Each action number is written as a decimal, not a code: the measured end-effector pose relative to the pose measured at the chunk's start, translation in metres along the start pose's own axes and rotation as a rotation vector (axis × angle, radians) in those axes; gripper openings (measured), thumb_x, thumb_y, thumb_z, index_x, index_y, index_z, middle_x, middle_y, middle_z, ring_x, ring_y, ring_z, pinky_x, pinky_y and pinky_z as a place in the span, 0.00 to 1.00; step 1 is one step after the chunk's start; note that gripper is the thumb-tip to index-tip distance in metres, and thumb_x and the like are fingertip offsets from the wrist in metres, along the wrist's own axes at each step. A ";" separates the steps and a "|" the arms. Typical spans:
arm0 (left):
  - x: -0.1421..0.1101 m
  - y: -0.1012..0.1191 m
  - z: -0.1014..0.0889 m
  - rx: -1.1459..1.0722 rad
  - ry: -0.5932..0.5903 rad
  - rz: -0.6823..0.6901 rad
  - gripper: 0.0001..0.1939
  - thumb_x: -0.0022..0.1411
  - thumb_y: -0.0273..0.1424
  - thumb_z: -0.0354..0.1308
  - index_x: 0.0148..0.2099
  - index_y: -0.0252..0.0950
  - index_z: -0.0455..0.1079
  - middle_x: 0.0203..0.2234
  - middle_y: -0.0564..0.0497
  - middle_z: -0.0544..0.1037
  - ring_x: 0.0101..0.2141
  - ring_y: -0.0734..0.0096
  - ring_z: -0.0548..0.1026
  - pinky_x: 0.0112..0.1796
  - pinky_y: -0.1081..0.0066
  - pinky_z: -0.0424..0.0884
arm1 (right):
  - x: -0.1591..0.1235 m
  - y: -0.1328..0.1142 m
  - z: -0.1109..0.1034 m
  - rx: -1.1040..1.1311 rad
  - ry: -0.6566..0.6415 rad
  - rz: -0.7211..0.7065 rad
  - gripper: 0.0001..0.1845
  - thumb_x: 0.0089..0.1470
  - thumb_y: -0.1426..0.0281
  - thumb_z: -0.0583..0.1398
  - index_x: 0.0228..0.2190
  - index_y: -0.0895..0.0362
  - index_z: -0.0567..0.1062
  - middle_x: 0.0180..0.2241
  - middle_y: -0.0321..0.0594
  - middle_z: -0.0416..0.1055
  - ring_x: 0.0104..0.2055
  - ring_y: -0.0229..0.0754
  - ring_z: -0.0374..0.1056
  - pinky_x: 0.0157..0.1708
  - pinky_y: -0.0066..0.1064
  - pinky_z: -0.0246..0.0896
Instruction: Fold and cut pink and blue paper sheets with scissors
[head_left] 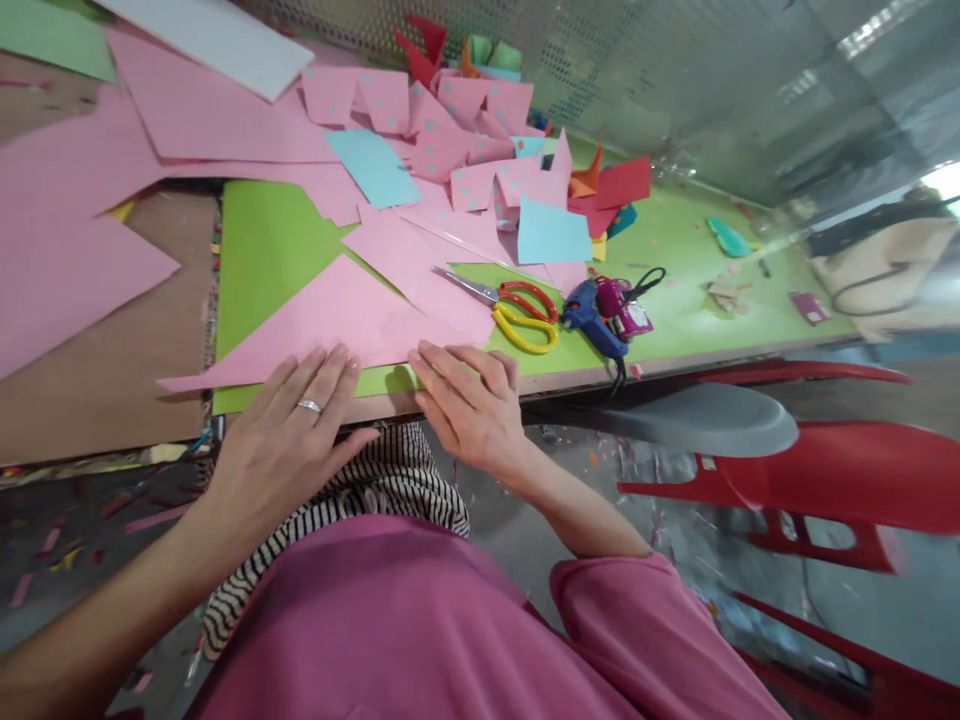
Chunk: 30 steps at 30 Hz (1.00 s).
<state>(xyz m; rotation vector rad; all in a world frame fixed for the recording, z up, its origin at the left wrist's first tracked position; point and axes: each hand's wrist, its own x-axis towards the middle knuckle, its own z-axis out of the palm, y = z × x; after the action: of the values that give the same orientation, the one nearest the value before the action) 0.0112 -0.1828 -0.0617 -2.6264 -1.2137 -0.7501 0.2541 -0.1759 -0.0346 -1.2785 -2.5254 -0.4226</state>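
Observation:
A long pink sheet of paper (pixel 322 315), tapering to a point at its left end, lies along the near edge of the table. My left hand (pixel 296 415), with a ring on one finger, rests flat with its fingertips on the sheet's near edge. To the right, my right hand (pixel 472 405) touches the same edge, its fingers stretched out and palm down. Neither hand grips anything. Scissors (pixel 517 310) with a red and a yellow handle loop lie partly open just beyond my right hand. A blue glue gun (pixel 592 318) sits to their right.
Polka-dotted folded pink pieces (pixel 435 140) and light blue cards (pixel 555 232) are heaped at the back. Larger pink sheets (pixel 67 220) cover the left side. A purple object (pixel 628 310) with a black loop touches the glue gun. Red chairs (pixel 862 475) stand at the right.

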 end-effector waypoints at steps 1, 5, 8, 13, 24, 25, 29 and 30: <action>0.001 0.000 0.000 0.009 0.000 0.001 0.39 0.69 0.40 0.58 0.72 0.21 0.53 0.61 0.28 0.72 0.60 0.42 0.73 0.61 0.50 0.67 | 0.001 -0.001 0.002 0.008 0.005 -0.027 0.23 0.68 0.61 0.56 0.61 0.54 0.71 0.58 0.39 0.76 0.57 0.45 0.66 0.59 0.39 0.52; 0.000 0.002 -0.003 0.021 -0.011 -0.016 0.37 0.70 0.40 0.58 0.71 0.19 0.56 0.62 0.28 0.71 0.60 0.43 0.72 0.62 0.51 0.66 | 0.004 0.000 0.009 0.069 -0.052 -0.038 0.25 0.69 0.57 0.54 0.61 0.56 0.71 0.58 0.42 0.76 0.57 0.44 0.67 0.59 0.40 0.51; -0.007 0.001 -0.009 0.001 -0.027 -0.062 0.39 0.70 0.40 0.58 0.73 0.24 0.52 0.63 0.30 0.71 0.62 0.45 0.71 0.63 0.51 0.66 | 0.005 -0.001 0.011 0.070 -0.056 0.005 0.24 0.70 0.57 0.54 0.60 0.54 0.72 0.57 0.42 0.77 0.54 0.45 0.68 0.59 0.41 0.49; -0.020 -0.007 -0.019 0.004 -0.003 -0.047 0.37 0.71 0.37 0.58 0.75 0.32 0.50 0.61 0.36 0.74 0.59 0.49 0.75 0.60 0.53 0.69 | 0.003 -0.003 0.018 0.066 0.047 -0.045 0.17 0.67 0.57 0.58 0.50 0.51 0.78 0.46 0.38 0.81 0.46 0.45 0.69 0.55 0.41 0.50; -0.021 -0.015 -0.032 0.064 0.045 0.029 0.14 0.66 0.22 0.60 0.53 0.35 0.74 0.45 0.45 0.83 0.44 0.60 0.80 0.46 0.62 0.74 | 0.007 0.002 0.016 0.196 0.078 -0.086 0.12 0.65 0.54 0.60 0.41 0.46 0.80 0.35 0.30 0.80 0.39 0.39 0.68 0.47 0.37 0.51; -0.020 -0.014 -0.032 0.082 0.046 0.034 0.13 0.66 0.22 0.60 0.52 0.35 0.74 0.44 0.46 0.84 0.43 0.60 0.80 0.45 0.62 0.74 | 0.007 0.001 0.014 0.197 0.043 -0.074 0.13 0.66 0.54 0.59 0.41 0.45 0.80 0.35 0.30 0.80 0.39 0.39 0.68 0.46 0.38 0.51; -0.013 -0.012 -0.033 0.117 0.072 0.037 0.09 0.66 0.27 0.62 0.48 0.34 0.74 0.40 0.46 0.83 0.38 0.61 0.80 0.41 0.63 0.74 | 0.011 0.000 0.007 0.151 -0.013 -0.100 0.11 0.68 0.58 0.58 0.40 0.45 0.80 0.36 0.30 0.80 0.40 0.39 0.66 0.47 0.38 0.48; -0.013 -0.011 -0.034 0.113 0.070 0.040 0.09 0.66 0.29 0.63 0.48 0.34 0.74 0.40 0.45 0.83 0.38 0.61 0.80 0.41 0.63 0.74 | 0.011 0.000 0.005 0.136 -0.001 -0.123 0.10 0.69 0.60 0.58 0.39 0.46 0.80 0.36 0.29 0.80 0.39 0.38 0.66 0.47 0.38 0.48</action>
<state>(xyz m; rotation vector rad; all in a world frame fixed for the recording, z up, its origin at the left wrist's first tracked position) -0.0168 -0.1951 -0.0397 -2.5042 -1.1467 -0.7377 0.2472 -0.1655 -0.0353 -1.0795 -2.5931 -0.2704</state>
